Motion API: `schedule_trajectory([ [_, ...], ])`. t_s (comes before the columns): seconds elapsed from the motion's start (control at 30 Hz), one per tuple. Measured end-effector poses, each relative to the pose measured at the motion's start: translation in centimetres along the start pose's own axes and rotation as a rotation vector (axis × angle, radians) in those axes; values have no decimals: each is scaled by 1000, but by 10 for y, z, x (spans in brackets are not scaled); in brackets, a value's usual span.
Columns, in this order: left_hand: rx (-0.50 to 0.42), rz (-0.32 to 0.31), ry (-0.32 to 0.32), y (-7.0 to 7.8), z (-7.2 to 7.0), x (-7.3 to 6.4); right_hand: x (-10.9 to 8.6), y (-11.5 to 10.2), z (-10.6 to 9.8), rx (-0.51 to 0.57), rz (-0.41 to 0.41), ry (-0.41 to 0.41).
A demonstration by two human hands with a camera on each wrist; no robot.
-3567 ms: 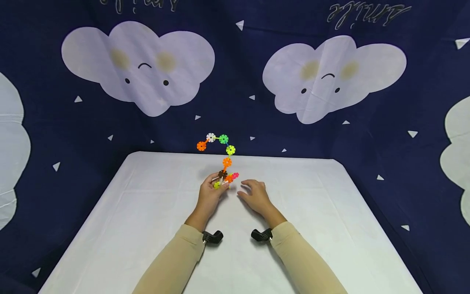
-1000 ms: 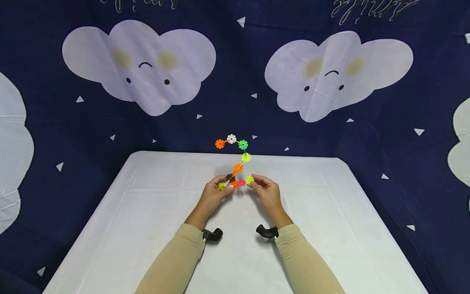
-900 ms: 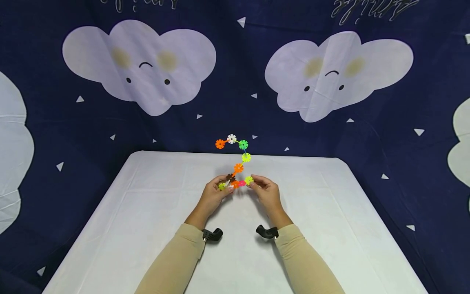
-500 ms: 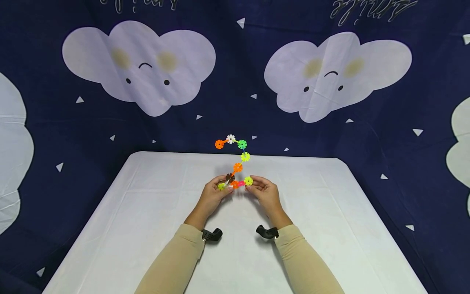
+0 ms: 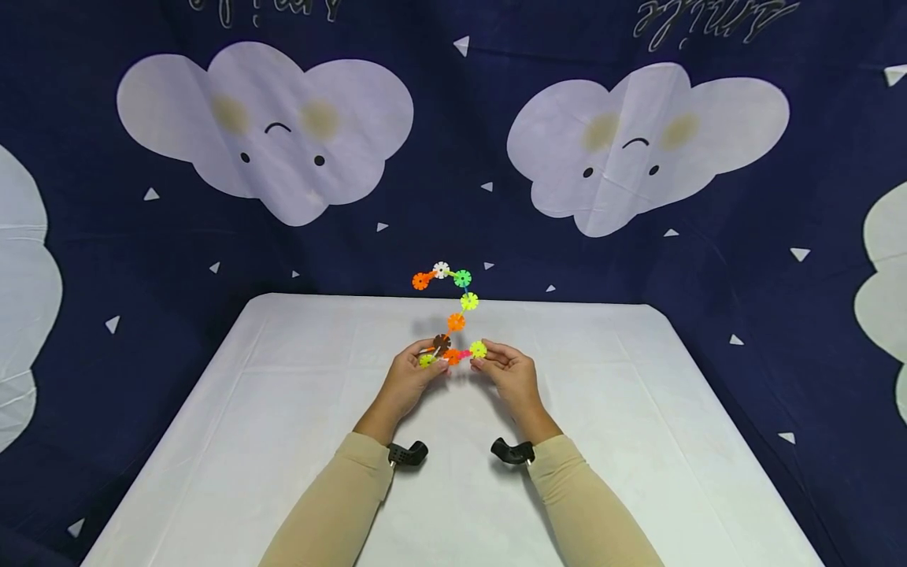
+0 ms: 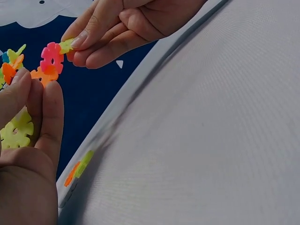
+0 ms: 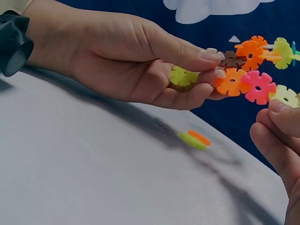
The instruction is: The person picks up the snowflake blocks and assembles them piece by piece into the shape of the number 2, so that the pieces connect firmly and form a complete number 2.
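A curved chain of snowflake discs is held above the table. Its upper arm runs from an orange disc (image 5: 421, 281) through white, green and yellow ones to a dark brown disc (image 5: 442, 343). My left hand (image 5: 404, 384) grips the chain near that brown disc, thumb and fingers pinching it; a yellow-green disc (image 6: 17, 132) shows by its palm in the left wrist view. My right hand (image 5: 516, 386) pinches a yellow disc (image 5: 478, 349) at the end of the lower arm, beside a pink disc (image 7: 258, 87) and an orange disc (image 7: 231, 81).
The white-covered table (image 5: 453, 488) spreads under both hands. Low by its surface are yellow-green and orange pieces (image 7: 194, 139); whether they lie there or hang cannot be told. A dark blue cloth (image 5: 453, 157) with clouds stands behind. Each wrist wears a black camera (image 5: 408, 453).
Seconds ago my right hand was apart from the chain; it now pinches the yellow end disc. The chain's upper arm has shifted right. During the last second only slight movement shows.
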State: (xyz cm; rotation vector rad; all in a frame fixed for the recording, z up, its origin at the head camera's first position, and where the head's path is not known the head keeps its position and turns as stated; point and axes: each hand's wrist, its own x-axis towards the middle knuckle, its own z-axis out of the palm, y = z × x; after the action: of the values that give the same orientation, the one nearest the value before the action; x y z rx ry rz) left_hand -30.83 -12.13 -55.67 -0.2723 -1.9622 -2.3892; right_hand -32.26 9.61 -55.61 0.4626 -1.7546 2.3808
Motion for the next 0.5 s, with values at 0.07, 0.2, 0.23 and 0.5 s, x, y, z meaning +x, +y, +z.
schedule_trajectory([
  [0.07,3,-8,-6,1,-1,-1,-1,0,1,7,0,2],
  [0.2,18,-12,-6,2,-2,-2,-2,-1,2,-30,-7,-1],
  [0.23,35,-11,-1,3,-2,-2,-2,-1,2,-45,-8,-3],
  [0.5,153,23,15,3,-1,-4,-4,-5,1,-178,-42,-15],
])
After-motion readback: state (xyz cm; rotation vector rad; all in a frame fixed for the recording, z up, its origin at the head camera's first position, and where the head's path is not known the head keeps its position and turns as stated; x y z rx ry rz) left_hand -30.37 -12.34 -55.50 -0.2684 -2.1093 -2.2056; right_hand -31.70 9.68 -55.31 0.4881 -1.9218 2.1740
